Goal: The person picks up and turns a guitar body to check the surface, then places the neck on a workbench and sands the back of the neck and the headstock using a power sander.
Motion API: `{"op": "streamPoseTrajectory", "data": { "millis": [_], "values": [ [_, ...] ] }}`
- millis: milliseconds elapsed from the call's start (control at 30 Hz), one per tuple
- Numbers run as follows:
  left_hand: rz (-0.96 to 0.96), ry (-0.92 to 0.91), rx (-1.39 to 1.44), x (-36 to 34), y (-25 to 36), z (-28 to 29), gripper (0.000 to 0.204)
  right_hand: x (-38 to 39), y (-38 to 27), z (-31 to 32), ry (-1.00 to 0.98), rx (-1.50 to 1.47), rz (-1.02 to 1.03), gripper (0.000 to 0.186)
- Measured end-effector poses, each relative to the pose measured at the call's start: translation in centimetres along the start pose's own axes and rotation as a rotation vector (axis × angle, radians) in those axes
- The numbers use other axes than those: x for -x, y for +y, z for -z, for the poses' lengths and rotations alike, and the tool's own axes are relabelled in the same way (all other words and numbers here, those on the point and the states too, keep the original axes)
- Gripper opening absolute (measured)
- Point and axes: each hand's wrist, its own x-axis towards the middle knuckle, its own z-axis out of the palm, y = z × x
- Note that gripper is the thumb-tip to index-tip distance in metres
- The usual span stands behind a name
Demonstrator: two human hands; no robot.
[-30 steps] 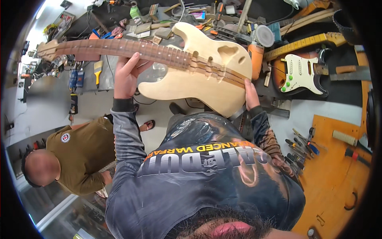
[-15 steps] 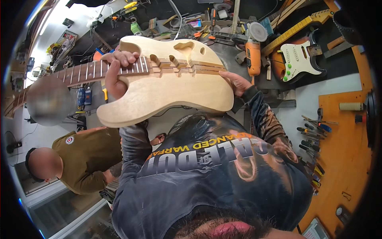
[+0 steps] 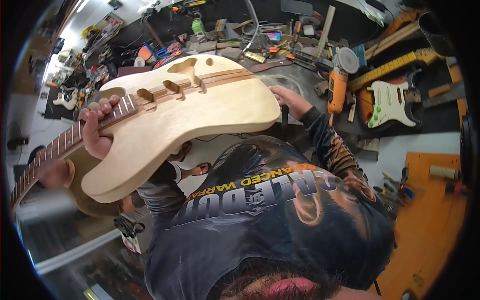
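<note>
I hold an unfinished electric guitar (image 3: 200, 112) in front of me, face up, tilted down to the left. Its pale wooden body has darker centre stripes and bare pickup cutouts. The fretted neck (image 3: 62, 144) runs to the lower left, its far end at the dark rim of the view. My left hand (image 3: 97, 127) is wrapped round the neck where it meets the body, fingers over the fretboard. At the body's rounded right end, my right hand (image 3: 292, 101) grips the edge; some of its fingers are hidden.
Behind lies a cluttered dark workbench with an orange angle grinder (image 3: 338, 89) and a sunburst guitar (image 3: 389, 104) with a white pickguard. Hand tools lie by an orange wooden table (image 3: 430, 215) at right. Another person (image 3: 87, 182) is partly hidden behind the guitar at left.
The guitar has swung down and left, its neck now slanting more steeply. My left hand moved down and left with it; my right hand shifted slightly left. The whole view has also shifted.
</note>
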Motion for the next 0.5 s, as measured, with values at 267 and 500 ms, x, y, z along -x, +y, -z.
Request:
{"op": "streamPoseTrajectory", "data": {
  "millis": [267,500],
  "values": [
    [-0.070,0.265,-0.238,2.2,7.7,3.0,0.010,0.3,-5.4,-9.2,0.023,0.693,0.800,0.068],
    [-0.337,0.133,-0.615,7.1,9.4,0.8,0.023,3.8,-12.2,-14.4,-0.399,0.790,0.896,0.064]
  ]
}}
